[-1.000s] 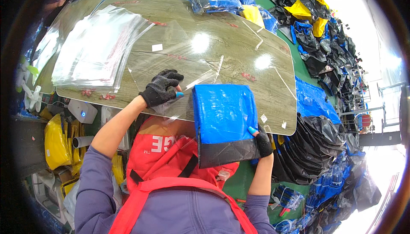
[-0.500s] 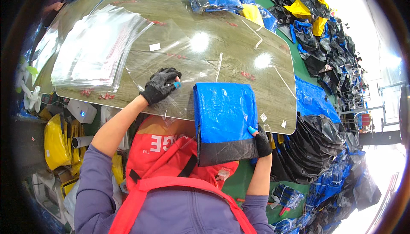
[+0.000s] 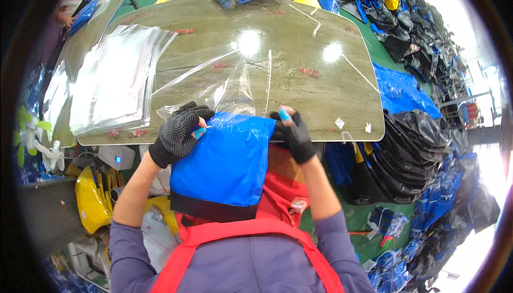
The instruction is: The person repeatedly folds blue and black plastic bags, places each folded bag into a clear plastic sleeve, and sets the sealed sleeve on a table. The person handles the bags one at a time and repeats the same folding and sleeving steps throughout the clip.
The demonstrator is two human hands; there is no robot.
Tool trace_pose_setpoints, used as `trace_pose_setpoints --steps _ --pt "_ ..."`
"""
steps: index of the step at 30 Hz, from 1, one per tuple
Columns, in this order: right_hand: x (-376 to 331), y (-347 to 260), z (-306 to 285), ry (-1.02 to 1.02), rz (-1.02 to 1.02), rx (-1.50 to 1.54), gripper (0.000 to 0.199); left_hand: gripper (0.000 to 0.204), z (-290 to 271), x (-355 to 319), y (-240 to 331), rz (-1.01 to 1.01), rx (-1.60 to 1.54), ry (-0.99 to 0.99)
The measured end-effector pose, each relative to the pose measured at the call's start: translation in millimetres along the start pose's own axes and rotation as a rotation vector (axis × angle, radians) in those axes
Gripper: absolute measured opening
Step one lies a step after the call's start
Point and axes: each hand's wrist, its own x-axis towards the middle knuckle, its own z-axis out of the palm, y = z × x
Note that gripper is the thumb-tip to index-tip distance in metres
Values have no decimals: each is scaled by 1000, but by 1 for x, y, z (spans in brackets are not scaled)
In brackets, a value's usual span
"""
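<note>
so both gloved hands are clamped on the top edge of a folded blue garment (image 3: 224, 159), left hand (image 3: 179, 132) on its left corner, right hand (image 3: 291, 132) on its right, 2 pinches; the garment hangs down between them off the near edge of the wooden table (image 3: 299, 74). clear plastic bag (image 3: 235, 92) just above the grip, stack of clear bags (image 3: 115, 79) further left

Folded blue garment with black hem (image 3: 224, 162), hanging off the bench's (image 3: 299, 41) near edge, top tucked into a crumpled clear plastic bag (image 3: 224, 87) lying on the bench
</note>
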Motion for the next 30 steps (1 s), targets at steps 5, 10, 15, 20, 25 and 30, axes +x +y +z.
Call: trace_pose_setpoints --steps 5,10,15,20,25,30 --pt "62 -14 0 -333 338 -401 35 16 3 -15 16 -34 185 17" --pt "36 -18 -2 -190 16 -347 23 49 2 -37 18 -158 494 -72" --pt "0 -13 -12 -129 254 -211 42 51 18 -54 11 -229 299 -17" --pt "6 -16 1 -215 220 -314 43 50 48 -51 4 -321 129 337" --pt "-4 -7 17 60 10 -862 35 53 48 -46 -15 -865 -762 525" --pt "-42 30 22 295 -244 -827 47 48 21 -47 -24 -816 -1031 231"
